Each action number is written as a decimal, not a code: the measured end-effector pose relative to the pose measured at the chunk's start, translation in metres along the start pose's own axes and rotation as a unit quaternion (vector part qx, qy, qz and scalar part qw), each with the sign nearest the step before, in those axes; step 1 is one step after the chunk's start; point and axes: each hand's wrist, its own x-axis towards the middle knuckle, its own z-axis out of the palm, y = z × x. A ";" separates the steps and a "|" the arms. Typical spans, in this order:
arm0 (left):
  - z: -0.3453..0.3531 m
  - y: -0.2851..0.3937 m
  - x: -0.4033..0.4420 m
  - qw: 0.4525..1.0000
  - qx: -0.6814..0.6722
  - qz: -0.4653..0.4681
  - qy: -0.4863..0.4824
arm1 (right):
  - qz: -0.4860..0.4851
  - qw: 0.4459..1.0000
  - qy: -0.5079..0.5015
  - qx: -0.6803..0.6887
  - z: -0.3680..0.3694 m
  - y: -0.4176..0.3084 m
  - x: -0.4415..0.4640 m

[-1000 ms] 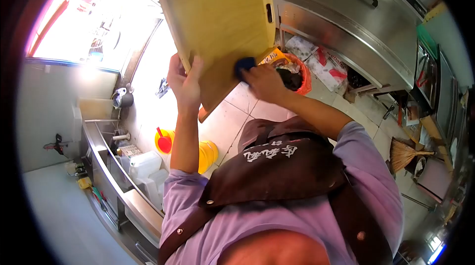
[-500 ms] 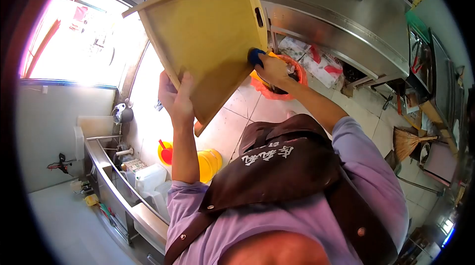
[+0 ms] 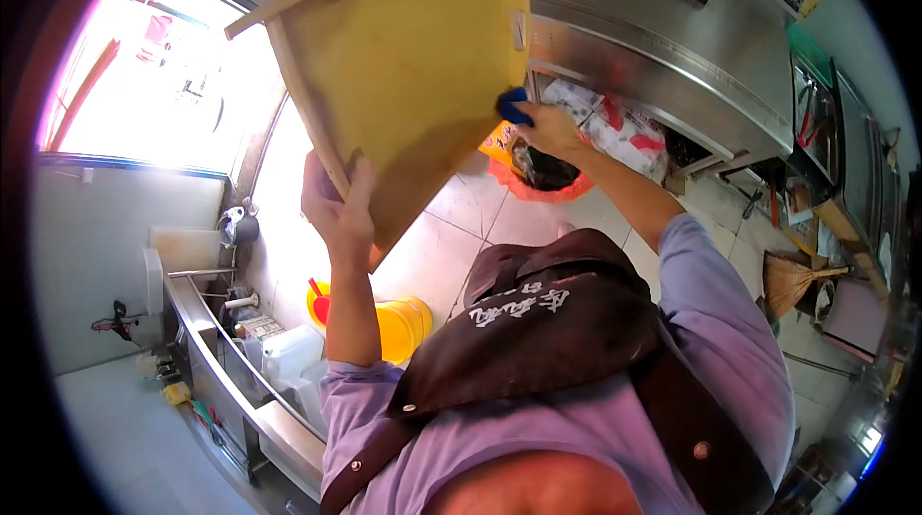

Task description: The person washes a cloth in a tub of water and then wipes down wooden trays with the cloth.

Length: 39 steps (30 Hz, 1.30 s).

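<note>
Here, left grip (image 3: 341,214) clasps the yellow tray (image 3: 403,59) by its edge; right grip (image 3: 549,131) pinches blue pad (image 3: 516,108).

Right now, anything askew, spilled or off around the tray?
No spill visible. Oddest: white-and-red packaging lying on the floor by the steel unit, which looks untidy. The tray is tilted, but the left hand holds it.

The tray (image 3: 413,63) was yellow and the pad (image 3: 515,107) blue; the apron (image 3: 543,361) was dark brown with white characters (image 3: 520,306), the shirt (image 3: 715,294) lilac, the bucket (image 3: 405,328) yellow.
</note>
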 end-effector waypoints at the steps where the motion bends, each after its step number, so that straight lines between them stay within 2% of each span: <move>1: -0.005 -0.008 -0.003 1.000 0.007 -0.008 -0.001 | 0.068 0.997 -0.011 0.020 -0.012 0.003 0.001; 3: -0.011 -0.012 -0.006 1.000 0.025 0.005 0.000 | 0.197 0.976 0.032 0.082 -0.031 0.017 -0.001; 5: -0.016 -0.011 -0.011 0.998 0.049 0.044 0.001 | 0.229 0.952 0.121 0.161 0.006 0.107 0.010; 6: -0.020 -0.010 -0.014 0.995 0.071 0.075 -0.007 | 0.268 0.918 0.117 0.268 0.001 0.107 0.014; 8: -0.022 -0.008 -0.015 0.983 0.109 0.145 -0.026 | 0.333 0.810 0.114 0.469 -0.015 0.111 0.022; 10: -0.014 -0.021 -0.018 0.962 0.144 0.212 -0.097 | 0.248 0.809 0.020 0.532 -0.043 0.043 0.046; 11: -0.011 -0.024 -0.023 0.948 0.163 0.239 -0.131 | 0.257 0.807 0.020 0.531 -0.047 0.031 0.052; 13: -0.009 -0.020 -0.012 0.937 0.162 0.287 -0.115 | 0.267 0.796 0.035 0.541 -0.050 0.022 0.075; 15: -0.011 -0.024 -0.010 0.943 0.148 0.288 -0.072 | 0.227 0.861 0.031 0.453 -0.053 0.026 0.083; 16: -0.010 -0.018 -0.014 0.969 0.111 0.212 -0.060 | 0.208 0.891 0.025 0.403 -0.053 0.028 0.083; 17: -0.016 -0.017 -0.015 0.979 0.129 0.144 -0.060 | 0.199 0.891 0.029 0.407 -0.053 0.032 0.084; 19: -0.015 -0.022 -0.008 0.994 0.017 0.108 -0.012 | 0.179 0.891 0.035 0.415 -0.060 0.028 0.082; 20: -0.017 -0.017 -0.011 0.999 -0.033 0.028 0.009 | 0.151 0.912 0.053 0.378 -0.060 0.025 0.079; 22: -0.021 -0.020 -0.007 0.996 -0.083 0.014 0.042 | 0.093 0.945 0.088 0.302 -0.060 0.020 0.069; 24: -0.030 -0.027 -0.004 0.992 -0.110 0.001 0.064 | -0.012 0.972 0.212 0.104 -0.056 -0.004 0.047; 25: -0.030 -0.026 -0.003 0.990 -0.120 -0.015 0.072 | -0.064 0.961 0.270 0.001 -0.053 -0.016 0.039; 26: -0.029 -0.021 -0.003 0.988 -0.131 -0.032 0.078 | -0.135 0.951 0.276 -0.031 -0.048 -0.021 0.036; 29: -0.031 -0.006 -0.002 0.985 -0.139 -0.041 0.089 | -0.072 0.975 0.173 -0.123 -0.043 -0.036 0.034; 30: -0.031 -0.002 -0.002 0.987 -0.125 -0.030 0.096 | -0.115 0.971 0.171 -0.125 -0.042 -0.026 0.039; 33: -0.038 -0.009 -0.002 0.991 -0.095 -0.033 0.090 | -0.156 0.968 0.004 -0.198 -0.056 -0.008 0.053; 34: -0.038 -0.018 -0.004 0.990 -0.104 -0.040 0.086 | -0.116 0.973 -0.051 -0.191 -0.066 -0.007 0.058; 37: -0.033 -0.030 -0.006 0.989 -0.119 -0.018 0.086 | 0.084 0.971 -0.121 -0.188 -0.087 0.008 0.063; 38: -0.029 -0.028 -0.008 0.989 -0.118 -0.005 0.090 | 0.153 0.978 -0.121 -0.068 -0.088 0.022 0.064; 39: -0.027 -0.027 -0.009 0.988 -0.117 0.007 0.096 | 0.169 0.977 -0.104 0.079 -0.083 0.028 0.061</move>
